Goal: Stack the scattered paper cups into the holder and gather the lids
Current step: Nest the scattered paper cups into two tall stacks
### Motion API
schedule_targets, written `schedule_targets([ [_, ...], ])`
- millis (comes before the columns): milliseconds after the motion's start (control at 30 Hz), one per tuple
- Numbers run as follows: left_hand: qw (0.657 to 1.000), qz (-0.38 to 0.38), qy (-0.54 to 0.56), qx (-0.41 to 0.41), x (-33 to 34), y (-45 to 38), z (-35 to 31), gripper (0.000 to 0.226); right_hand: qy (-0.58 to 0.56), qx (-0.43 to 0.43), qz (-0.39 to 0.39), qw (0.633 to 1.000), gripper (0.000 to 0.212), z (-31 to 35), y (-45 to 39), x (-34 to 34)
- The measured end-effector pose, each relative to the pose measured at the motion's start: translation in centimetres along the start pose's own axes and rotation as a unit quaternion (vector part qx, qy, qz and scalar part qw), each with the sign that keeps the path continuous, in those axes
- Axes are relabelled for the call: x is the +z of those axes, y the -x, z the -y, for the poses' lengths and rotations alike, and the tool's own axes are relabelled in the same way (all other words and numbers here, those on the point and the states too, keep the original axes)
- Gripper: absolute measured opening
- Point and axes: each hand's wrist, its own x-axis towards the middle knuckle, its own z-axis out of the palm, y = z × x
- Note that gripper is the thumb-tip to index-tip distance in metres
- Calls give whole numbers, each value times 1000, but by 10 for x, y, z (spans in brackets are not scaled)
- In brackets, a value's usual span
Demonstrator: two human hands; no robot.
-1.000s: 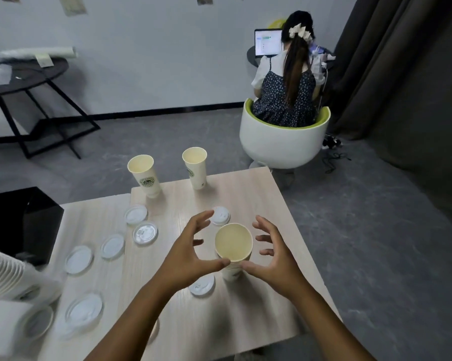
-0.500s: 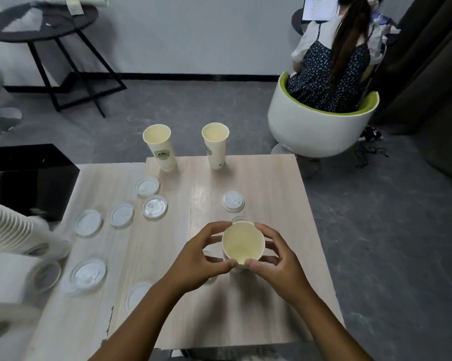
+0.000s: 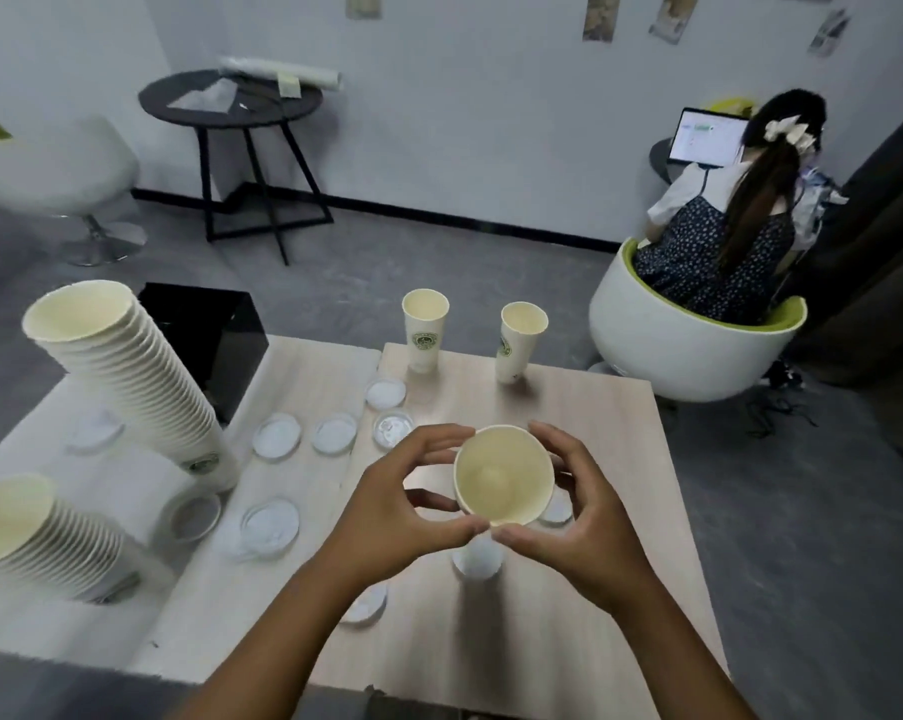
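Both hands curl round one paper cup above the wooden table.

Head view: left hand and right hand grip its rim, thumbs meeting. Beyond the cup stand two upright cups (logos showing); left of it lie clear lids and a leaning cup stack.

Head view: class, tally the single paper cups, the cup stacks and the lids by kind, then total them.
Single paper cups: 3
Cup stacks: 2
Lids: 10 (one blurred)
Total: 15
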Motion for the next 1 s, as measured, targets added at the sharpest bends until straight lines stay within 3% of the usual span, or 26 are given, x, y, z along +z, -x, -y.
schedule_targets([
  [267, 991, -119, -27, 57, -157, 81, -50, 72, -33, -138, 63, 988, 91, 122, -24, 120],
  [533, 968, -220, -42, 114, -291, 145, -113, 66, -108, -282, 84, 950, 85, 247, -46, 222],
  [833, 954, -290, -25, 69, -353, 174, -71, 61, -118, -225, 114, 960, 83, 265, -60, 310],
  [1000, 953, -298, 40, 44, -358, 171, -36, 53, -123, -192, 112, 967, 68, 250, -67, 339],
])
